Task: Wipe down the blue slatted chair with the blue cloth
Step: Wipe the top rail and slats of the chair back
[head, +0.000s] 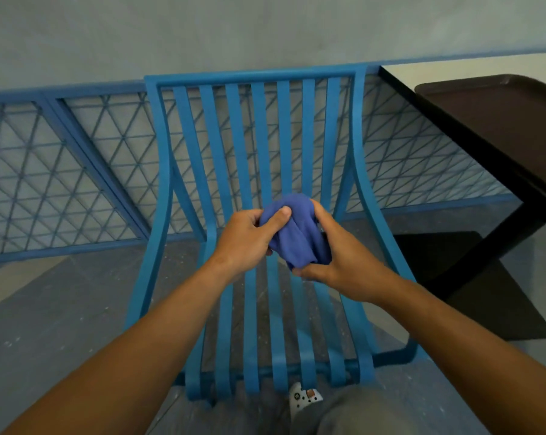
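The blue slatted chair [259,136] stands right in front of me, its back upright and its seat curving down toward me. Both my hands hold a bunched-up blue cloth [297,233] in the air above the bend where the back meets the seat. My left hand [246,243] grips the cloth's left side, thumb pressed on top. Cupped around the cloth's right and lower side is my right hand [337,262]. The cloth is not touching the slats.
A blue mesh railing [70,171] runs behind the chair, with a grey wall beyond. A black-edged table [454,136] with a dark brown tray [501,120] stands to the right. Grey floor lies around the chair; my legs and a white shoe [303,398] show at the bottom.
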A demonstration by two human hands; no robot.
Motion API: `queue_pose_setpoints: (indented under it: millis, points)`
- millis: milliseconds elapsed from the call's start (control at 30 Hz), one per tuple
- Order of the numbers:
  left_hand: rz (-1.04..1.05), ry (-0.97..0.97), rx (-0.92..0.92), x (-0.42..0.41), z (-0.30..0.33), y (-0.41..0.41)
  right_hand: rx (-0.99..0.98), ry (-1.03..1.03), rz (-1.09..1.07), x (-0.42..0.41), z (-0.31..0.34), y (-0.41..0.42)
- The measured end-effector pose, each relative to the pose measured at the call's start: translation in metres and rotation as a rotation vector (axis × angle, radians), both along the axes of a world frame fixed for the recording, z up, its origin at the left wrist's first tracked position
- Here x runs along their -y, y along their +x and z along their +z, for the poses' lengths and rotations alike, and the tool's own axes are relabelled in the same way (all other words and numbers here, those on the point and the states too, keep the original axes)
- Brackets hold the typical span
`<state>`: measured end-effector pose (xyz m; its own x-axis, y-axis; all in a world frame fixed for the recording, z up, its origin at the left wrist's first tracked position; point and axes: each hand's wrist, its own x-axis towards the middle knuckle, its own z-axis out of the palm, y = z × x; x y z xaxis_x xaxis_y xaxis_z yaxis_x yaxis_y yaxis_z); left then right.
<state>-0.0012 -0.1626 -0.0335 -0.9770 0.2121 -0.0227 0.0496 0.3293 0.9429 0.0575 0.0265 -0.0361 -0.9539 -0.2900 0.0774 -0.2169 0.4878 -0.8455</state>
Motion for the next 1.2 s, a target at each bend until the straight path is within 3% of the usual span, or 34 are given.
queue_pose_setpoints:
  millis: [100,300,367,467,633,733,933,1200]
  points:
    - [-0.057,0.037,0.154,-0.007,0.007,0.014,-0.096,-0.029,-0.042,-0.01,0.015,0.011]
    - [-0.27,0.034,0.381,-0.019,0.016,0.035,0.017,0.039,-0.047,-0.037,0.026,0.026]
    - [-0.31,-0.048,0.423,-0.025,0.024,0.04,0.03,0.05,-0.07,-0.047,0.035,0.029]
    - [-0.274,-0.166,0.322,-0.039,0.037,0.044,0.093,0.095,-0.125,-0.065,0.051,0.031]
    - [-0.317,0.026,0.175,-0.075,0.066,0.047,0.037,0.281,-0.261,-0.1,0.088,0.032]
    - [-0.297,0.086,0.079,-0.104,0.077,0.046,-0.01,0.28,-0.269,-0.123,0.109,0.036]
    - [-0.291,0.171,0.06,-0.172,0.086,0.039,0.004,0.289,-0.236,-0.185,0.132,0.047]
    - [-0.274,0.296,0.04,-0.266,0.111,0.027,-0.218,0.276,-0.576,-0.269,0.156,0.045]
